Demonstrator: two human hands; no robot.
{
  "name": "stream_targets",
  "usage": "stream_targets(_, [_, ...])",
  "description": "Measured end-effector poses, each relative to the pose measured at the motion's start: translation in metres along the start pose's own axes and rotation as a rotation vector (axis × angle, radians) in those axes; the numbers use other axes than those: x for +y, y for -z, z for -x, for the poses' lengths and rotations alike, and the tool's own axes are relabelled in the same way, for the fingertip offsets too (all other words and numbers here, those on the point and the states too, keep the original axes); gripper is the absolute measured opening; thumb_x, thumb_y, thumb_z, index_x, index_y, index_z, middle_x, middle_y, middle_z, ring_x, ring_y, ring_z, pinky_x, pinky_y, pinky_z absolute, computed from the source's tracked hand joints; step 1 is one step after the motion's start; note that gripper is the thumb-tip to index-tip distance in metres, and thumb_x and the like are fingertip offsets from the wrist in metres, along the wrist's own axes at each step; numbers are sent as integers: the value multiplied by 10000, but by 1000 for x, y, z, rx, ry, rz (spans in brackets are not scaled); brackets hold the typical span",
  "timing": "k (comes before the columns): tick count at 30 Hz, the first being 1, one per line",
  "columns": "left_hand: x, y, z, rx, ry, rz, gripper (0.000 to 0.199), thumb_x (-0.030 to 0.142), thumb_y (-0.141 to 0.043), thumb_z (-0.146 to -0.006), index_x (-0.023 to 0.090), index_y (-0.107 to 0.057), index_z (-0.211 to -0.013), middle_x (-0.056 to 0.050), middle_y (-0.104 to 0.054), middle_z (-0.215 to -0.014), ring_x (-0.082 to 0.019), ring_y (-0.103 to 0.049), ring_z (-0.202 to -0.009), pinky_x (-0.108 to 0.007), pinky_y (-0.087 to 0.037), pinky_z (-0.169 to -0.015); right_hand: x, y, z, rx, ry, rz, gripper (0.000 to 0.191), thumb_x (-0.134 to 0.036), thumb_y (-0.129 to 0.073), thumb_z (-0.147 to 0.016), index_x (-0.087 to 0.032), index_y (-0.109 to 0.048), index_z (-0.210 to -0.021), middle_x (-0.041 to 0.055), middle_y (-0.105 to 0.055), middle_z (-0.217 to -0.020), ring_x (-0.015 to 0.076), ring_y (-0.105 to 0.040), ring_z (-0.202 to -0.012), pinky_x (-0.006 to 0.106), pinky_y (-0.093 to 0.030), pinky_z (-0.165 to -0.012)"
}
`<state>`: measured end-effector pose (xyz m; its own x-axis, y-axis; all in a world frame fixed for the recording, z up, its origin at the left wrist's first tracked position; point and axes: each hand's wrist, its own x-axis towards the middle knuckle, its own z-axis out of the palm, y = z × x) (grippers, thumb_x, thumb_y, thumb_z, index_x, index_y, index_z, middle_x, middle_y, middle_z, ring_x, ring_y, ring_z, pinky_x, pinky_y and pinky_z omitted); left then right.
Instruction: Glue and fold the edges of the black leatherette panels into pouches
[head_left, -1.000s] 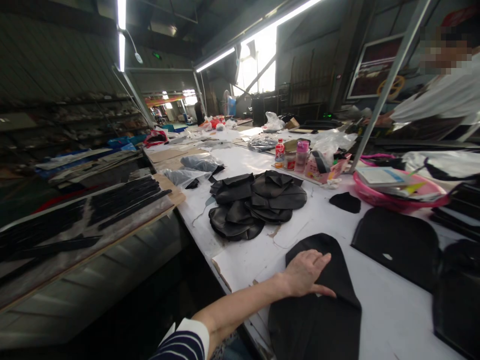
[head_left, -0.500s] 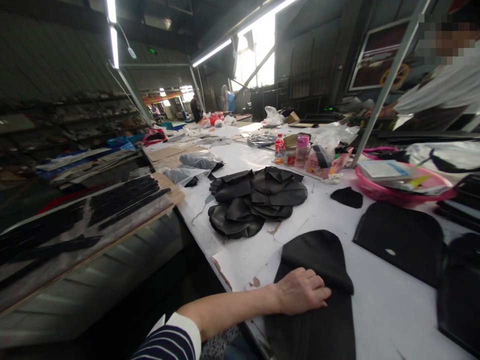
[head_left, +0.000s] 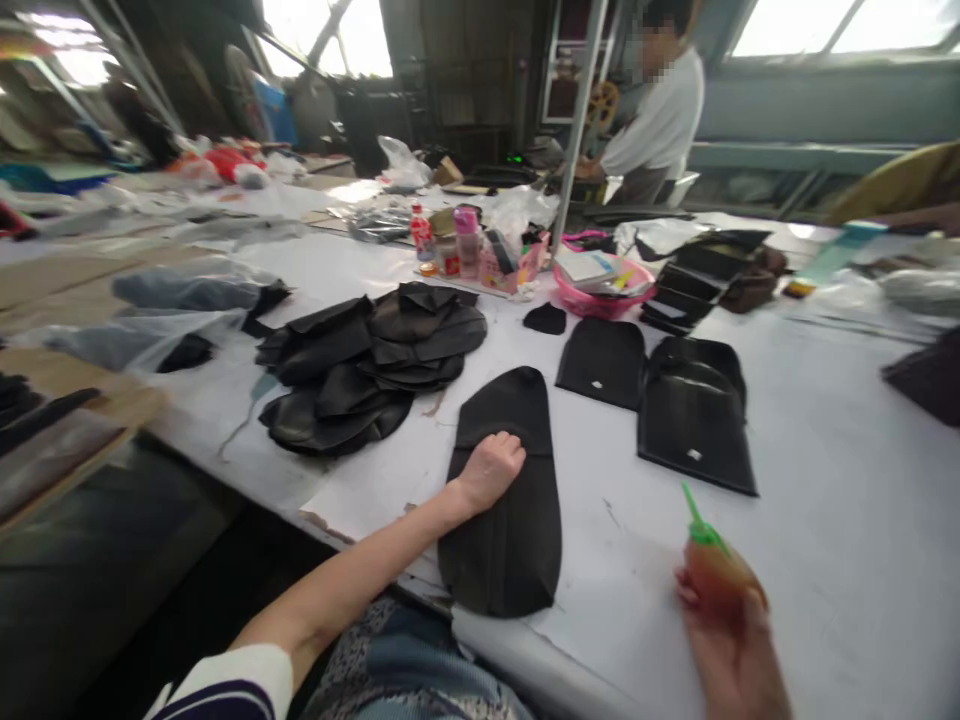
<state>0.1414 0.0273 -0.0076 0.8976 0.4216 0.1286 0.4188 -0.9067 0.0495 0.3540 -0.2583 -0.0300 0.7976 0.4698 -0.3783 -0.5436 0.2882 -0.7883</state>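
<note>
A long black leather-like panel (head_left: 502, 560) with a rounded top lies flat at the table's near edge, a crease or seam crossing it. My left hand (head_left: 491, 470) rests on this panel at that line, its fingers curled closed against the material. On the right, my right hand (head_left: 731, 620) is wrapped round an amber squeeze bottle (head_left: 720, 580) with a green nozzle, held tilted over the white table; it is slightly blurred. Several folded black pieces (head_left: 367, 370) are heaped left of the panel. To its right lie two black flat pieces, one plain (head_left: 604, 360) and one shiny (head_left: 694, 410).
Behind are a pink basin (head_left: 600, 300) with papers, a red-labelled bottle (head_left: 420, 235), a pink-capped jar (head_left: 466, 240) and a metal post (head_left: 581, 120). Plastic bags (head_left: 187, 290) lie left. A person in white (head_left: 664, 110) works at the back; another person's sleeve (head_left: 900, 185) shows far right.
The view has swung right. My right hand has come into view with the squeeze bottle. The black panel now shows whole, its upper part lying flatter, with my left hand still on it.
</note>
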Motion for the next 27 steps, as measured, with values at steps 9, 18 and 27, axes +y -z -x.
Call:
stream_targets(9, [-12, 15, -7, 78, 39, 146, 206, 92, -392, -964, 154, -568, -875, -65, -609, -811, -204, -581, -755, -316, -441, -715, 0, -11, 7, 64, -41, -59, 553, -434, -948, -545, -244, -733, -1018, 44, -761, -970, 214, -729, -731, 245, -607, -560])
stream_targets(18, [-11, 125, -6, 168, 138, 715, 168, 330, -409, -977, 213, -529, -973, 33, -523, -720, -112, -534, -632, -207, -404, -636, 3, -8, 8, 31, -19, -46, 520, -439, -914, -614, -239, -713, -1049, 51, -750, -985, 215, -720, -763, 252, -595, -564])
stream_targets(27, [-17, 12, -61, -182, -104, 645, 150, 233, -513, -923, 184, -655, -926, -5, -648, -849, -138, -593, -741, -221, -422, -713, 1, -12, 12, -5, 11, -56, 439, -406, -911, -630, -268, -711, -995, 31, -743, -1014, 206, -721, -766, 255, -587, -563])
